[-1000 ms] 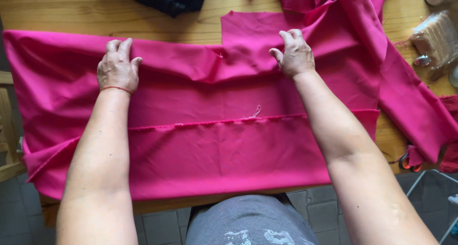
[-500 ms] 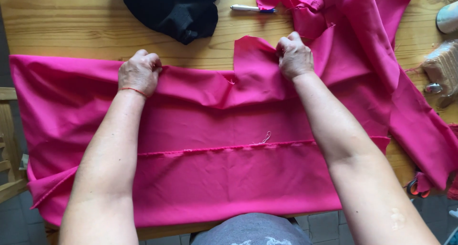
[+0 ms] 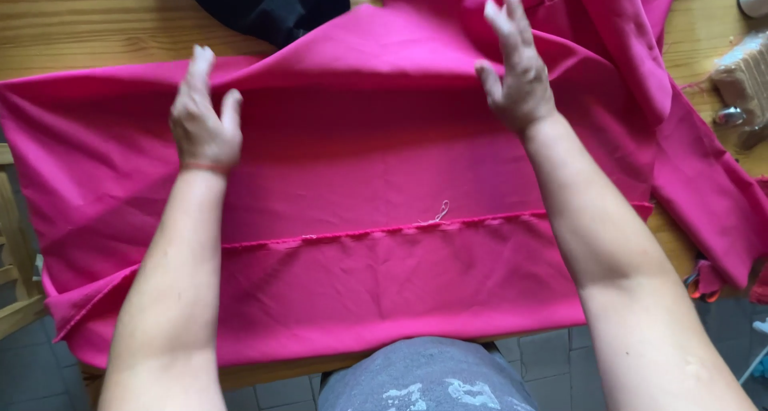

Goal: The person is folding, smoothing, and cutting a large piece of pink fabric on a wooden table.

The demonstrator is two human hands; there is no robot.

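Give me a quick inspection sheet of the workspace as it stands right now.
Surface: wooden table, mostly covered by cloth.
Job's things: pink fabric spread flat across the table, a seam line with a loose thread running across it; more of it bunched at the top right.
Clutter: black cloth at the far edge; a wrapped brown bundle at the right edge.
Grip: left hand open, fingers spread, on or just above the fabric; right hand open, over the fabric.
Cables: nothing seen.
Surroundings: grey tiled floor below; wooden chair part at left.
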